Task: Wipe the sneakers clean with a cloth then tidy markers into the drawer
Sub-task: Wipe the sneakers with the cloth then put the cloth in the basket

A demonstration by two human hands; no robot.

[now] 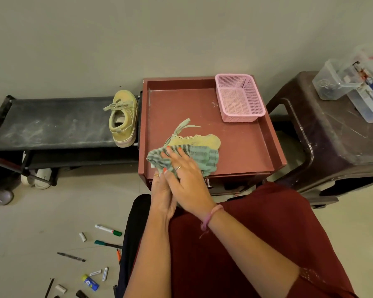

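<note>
Head camera looks down on a red-brown cabinet (pixel 241 147) whose tray-like top serves as the table. On that top lies a tan sneaker (pixel 200 140) on its side, laces trailing toward the far edge, with a green striped cloth (pixel 199 157) draped over its near side. The right hand (pixel 186 175) lies across the cloth, fingers (pixel 170 152) straight and spread, pressing the fabric onto the shoe. The left hand (pixel 163 195) sits at the cabinet's near-left corner, partly under the right hand; it touches the lower end of the cloth, but whether its fingers grip the fabric cannot be told. A pink wristband (pixel 210 216) circles the right wrist.

At the cabinet's far-right corner stands a pink mesh basket (pixel 238 97). Just left of the cabinet, a second tan sneaker (pixel 123 118) rests on the near end of a black shoe rack (pixel 52 123), toe pointing to the wall. Right of the cabinet is a dark brown plastic stool (pixel 323 134) carrying clear plastic boxes (pixel 340 82).

On the floor (pixel 41 222), near and to the left of the cabinet, markers (pixel 108 230) lie scattered with loose caps and a glue stick (pixel 91 282). The cabinet's drawer handle (pixel 208 183) shows just below the right hand, on the front face.
</note>
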